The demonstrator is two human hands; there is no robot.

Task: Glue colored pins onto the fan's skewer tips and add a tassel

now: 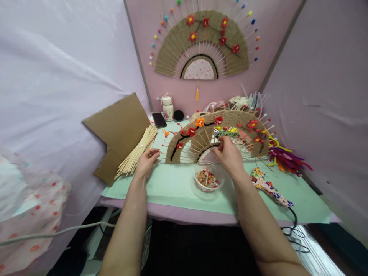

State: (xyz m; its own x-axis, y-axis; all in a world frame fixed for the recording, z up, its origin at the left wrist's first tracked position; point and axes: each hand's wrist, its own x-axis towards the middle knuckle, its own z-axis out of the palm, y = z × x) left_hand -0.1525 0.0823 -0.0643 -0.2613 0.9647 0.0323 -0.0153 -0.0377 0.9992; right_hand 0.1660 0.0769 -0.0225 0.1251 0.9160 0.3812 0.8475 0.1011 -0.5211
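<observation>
A decorated twine-wrapped fan [227, 118] stands on the table, with red and orange flowers, a black branch and bead-tipped sticks round its rim. My right hand [230, 155] pinches the fan by its inner arc, near the small dotted half-circle. Beside the fan's left end is my left hand [147, 163], thumb and fingertips drawn together close to the stick tips; anything between them is too small to make out. Just below the fan, a clear plastic bowl [198, 187] holds red, orange and pale beads.
Left lie a bundle of thin sticks [136, 153] and brown cardboard [122, 126]. A phone [159, 120] and white bottle [167, 109] are behind. Right are a patterned glue gun [270, 189] with a black cord and colourful pipe cleaners [287, 158]. Another fan [172, 53] hangs on the wall.
</observation>
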